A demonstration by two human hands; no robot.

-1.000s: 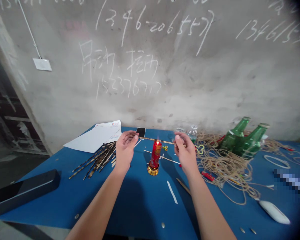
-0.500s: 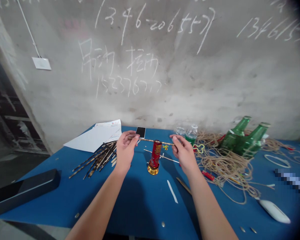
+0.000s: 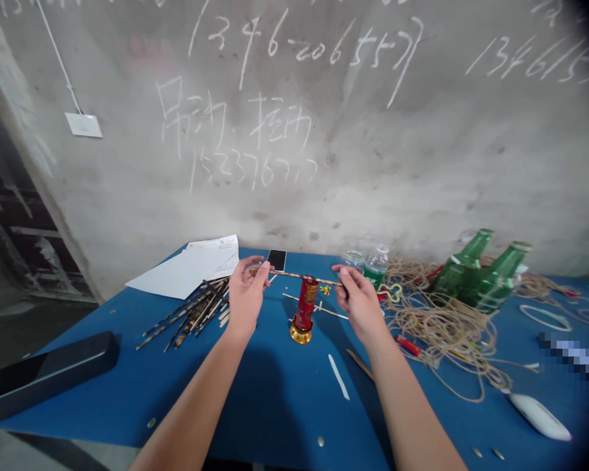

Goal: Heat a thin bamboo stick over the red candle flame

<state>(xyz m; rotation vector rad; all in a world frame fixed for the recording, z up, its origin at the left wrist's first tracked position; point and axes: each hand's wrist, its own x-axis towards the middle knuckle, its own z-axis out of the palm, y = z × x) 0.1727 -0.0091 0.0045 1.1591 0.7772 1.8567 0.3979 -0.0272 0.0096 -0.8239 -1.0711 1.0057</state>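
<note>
A thin, dark-mottled stick (image 3: pixel 294 275) stretches level between my two hands, its middle right over the top of a red candle (image 3: pixel 306 304). My left hand (image 3: pixel 248 281) pinches the left end between thumb and fingers. The right end is in the closed fingers of my right hand (image 3: pixel 356 291). Gold lettering marks the candle, which stands upright on a gold flower-shaped base (image 3: pixel 301 333). I cannot make out a flame, nor whether the stick touches the candle. Behind it lie a thin pale stick cross (image 3: pixel 319 306) and a small yellow-green piece (image 3: pixel 325 290).
Left of my hands lies a pile of scorched sticks (image 3: pixel 196 317) beside white papers (image 3: pixel 191 271). A phone (image 3: pixel 277 260) lies behind. Tangled cord (image 3: pixel 446 333), green bottles (image 3: pixel 495 278), a plastic bottle (image 3: pixel 375 268) and a red lighter (image 3: pixel 409 345) are right. A dark long box (image 3: pixel 53 373) sits front left.
</note>
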